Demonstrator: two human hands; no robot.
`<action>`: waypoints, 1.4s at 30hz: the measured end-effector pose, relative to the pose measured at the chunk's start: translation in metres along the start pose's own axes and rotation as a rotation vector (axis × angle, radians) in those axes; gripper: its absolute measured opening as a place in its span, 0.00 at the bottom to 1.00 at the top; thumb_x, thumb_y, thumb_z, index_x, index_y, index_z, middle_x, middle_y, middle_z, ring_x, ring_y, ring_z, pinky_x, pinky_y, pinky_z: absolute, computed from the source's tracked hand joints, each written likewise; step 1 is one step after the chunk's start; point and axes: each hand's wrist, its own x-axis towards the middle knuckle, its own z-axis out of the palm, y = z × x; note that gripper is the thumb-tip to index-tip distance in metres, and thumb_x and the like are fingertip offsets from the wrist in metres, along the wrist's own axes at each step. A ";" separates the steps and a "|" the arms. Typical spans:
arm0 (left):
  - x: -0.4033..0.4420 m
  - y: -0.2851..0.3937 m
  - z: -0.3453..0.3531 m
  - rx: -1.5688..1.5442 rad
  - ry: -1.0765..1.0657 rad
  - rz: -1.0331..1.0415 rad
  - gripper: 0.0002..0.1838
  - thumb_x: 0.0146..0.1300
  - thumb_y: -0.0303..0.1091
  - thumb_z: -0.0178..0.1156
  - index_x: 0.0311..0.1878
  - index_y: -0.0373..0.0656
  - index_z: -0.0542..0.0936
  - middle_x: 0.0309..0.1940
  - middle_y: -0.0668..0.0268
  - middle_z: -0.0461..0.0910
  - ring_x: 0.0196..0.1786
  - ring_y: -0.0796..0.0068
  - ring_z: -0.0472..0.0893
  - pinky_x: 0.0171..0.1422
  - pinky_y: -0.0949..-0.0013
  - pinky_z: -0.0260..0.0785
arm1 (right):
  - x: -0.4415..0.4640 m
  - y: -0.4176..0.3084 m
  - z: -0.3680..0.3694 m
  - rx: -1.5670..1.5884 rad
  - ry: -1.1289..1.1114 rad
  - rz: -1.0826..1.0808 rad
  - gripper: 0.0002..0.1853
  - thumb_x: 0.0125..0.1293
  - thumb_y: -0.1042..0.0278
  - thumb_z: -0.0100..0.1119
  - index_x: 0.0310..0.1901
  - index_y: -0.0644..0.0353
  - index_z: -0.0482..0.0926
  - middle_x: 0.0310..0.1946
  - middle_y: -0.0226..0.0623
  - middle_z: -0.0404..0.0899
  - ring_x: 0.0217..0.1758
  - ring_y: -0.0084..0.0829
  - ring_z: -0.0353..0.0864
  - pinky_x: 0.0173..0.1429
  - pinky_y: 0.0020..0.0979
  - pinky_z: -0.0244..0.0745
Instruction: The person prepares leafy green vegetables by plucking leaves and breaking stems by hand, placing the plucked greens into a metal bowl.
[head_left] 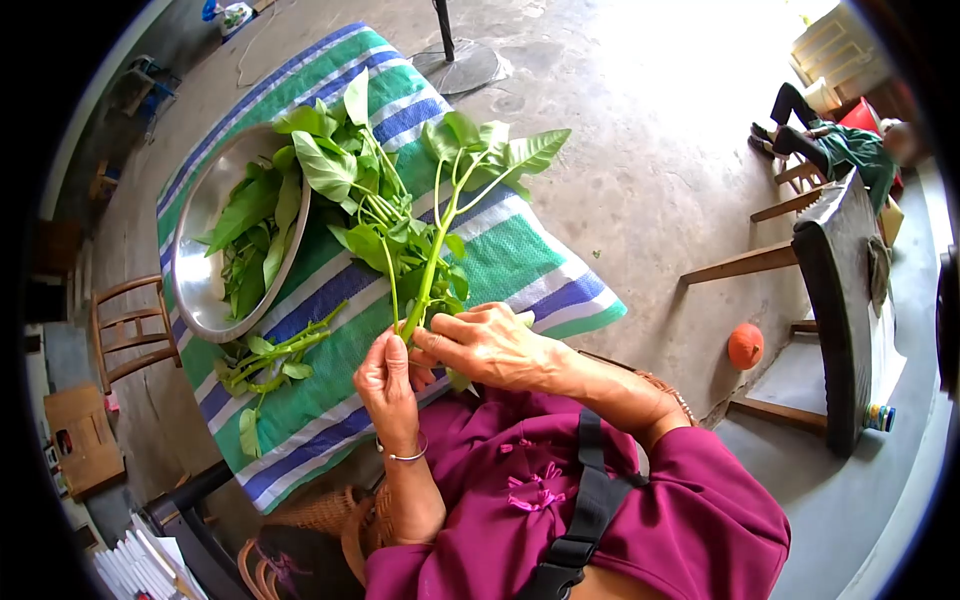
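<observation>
My left hand (392,385) pinches the lower end of a thin side stem beside a thick leafy green stalk (432,262). My right hand (490,345) closes around the base of that stalk, which stands tilted with its broad leaves fanning away from me. Just beyond lies a pile of leafy greens (335,165) on the striped cloth (505,245). To the left, a metal bowl (198,290) holds picked leaves (255,215). Between the bowl and my left hand rests a small heap of stems (285,357) with a few leaves.
A wooden chair (133,335) stands left of the cloth-covered table. On the right are another chair (835,340), an orange-red ball-like object (745,347) on the floor and a person (850,150) seated farther back. A dark pole (445,30) rises beyond the table.
</observation>
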 end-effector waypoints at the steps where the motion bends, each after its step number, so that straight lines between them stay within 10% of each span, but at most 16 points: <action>1: -0.001 0.001 0.001 -0.004 -0.005 0.004 0.16 0.70 0.40 0.48 0.43 0.36 0.79 0.17 0.71 0.74 0.16 0.88 0.67 0.19 0.82 0.56 | 0.000 0.000 0.000 -0.011 -0.004 0.001 0.09 0.54 0.68 0.53 0.37 0.59 0.69 0.29 0.35 0.69 0.27 0.35 0.78 0.27 0.34 0.74; 14: -0.003 -0.004 -0.002 0.351 -0.111 0.095 0.14 0.66 0.33 0.52 0.44 0.28 0.76 0.26 0.68 0.75 0.28 0.81 0.69 0.30 0.75 0.63 | -0.015 0.014 0.016 0.216 0.127 -0.028 0.07 0.49 0.68 0.59 0.26 0.57 0.70 0.22 0.31 0.72 0.24 0.32 0.78 0.23 0.33 0.71; 18: -0.007 0.008 0.013 0.229 -0.094 0.139 0.14 0.69 0.37 0.49 0.33 0.35 0.72 0.17 0.78 0.59 0.18 0.88 0.55 0.19 0.77 0.43 | -0.014 0.010 0.033 0.343 0.368 0.146 0.07 0.47 0.71 0.59 0.20 0.58 0.70 0.17 0.31 0.71 0.20 0.34 0.76 0.22 0.33 0.69; 24: -0.015 0.015 0.009 0.071 -0.020 0.110 0.15 0.70 0.39 0.47 0.40 0.35 0.73 0.15 0.73 0.67 0.14 0.88 0.56 0.19 0.83 0.49 | -0.015 0.034 0.014 0.872 0.861 0.531 0.04 0.52 0.74 0.53 0.25 0.65 0.76 0.16 0.30 0.71 0.20 0.19 0.69 0.24 0.26 0.65; 42: -0.010 -0.017 -0.027 -0.157 -0.171 -0.044 0.18 0.71 0.41 0.47 0.49 0.33 0.74 0.14 0.73 0.68 0.13 0.90 0.58 0.16 0.85 0.48 | -0.043 0.058 -0.016 0.883 0.498 0.551 0.14 0.67 0.62 0.46 0.34 0.65 0.74 0.25 0.29 0.73 0.31 0.20 0.68 0.37 0.25 0.66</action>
